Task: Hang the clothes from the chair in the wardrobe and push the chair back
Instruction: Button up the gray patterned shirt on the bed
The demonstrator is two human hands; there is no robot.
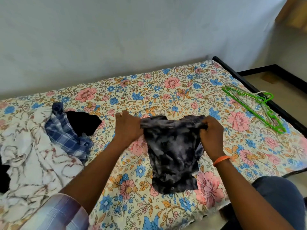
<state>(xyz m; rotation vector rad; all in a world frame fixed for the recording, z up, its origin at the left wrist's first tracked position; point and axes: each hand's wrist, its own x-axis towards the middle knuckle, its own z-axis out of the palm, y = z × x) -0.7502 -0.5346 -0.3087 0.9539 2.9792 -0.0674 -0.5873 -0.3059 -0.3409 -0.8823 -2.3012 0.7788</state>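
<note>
Pale marbled cloth (33, 155) and a plaid shirt (66, 135) wait at left on the bed (166, 83), both hands, left (127, 127) and right (211, 131), pinch the dark top (172, 155) spread flat, seemingly for the green hangers (255, 107) lying right.

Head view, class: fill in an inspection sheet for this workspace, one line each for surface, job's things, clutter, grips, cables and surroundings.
Surface: bed with floral sheet, against a pale wall.
Job's things: dark tie-dye garment lying on the sheet; green hangers at the bed's right edge; blue plaid shirt, black garment and white patterned cloth heaped at left.
Clutter: nothing seen.
Grips: left hand and right hand each pinch the tie-dye garment's top edge.
Cables: nothing seen.
Surroundings: floor at right; no chair or wardrobe in view.
</note>
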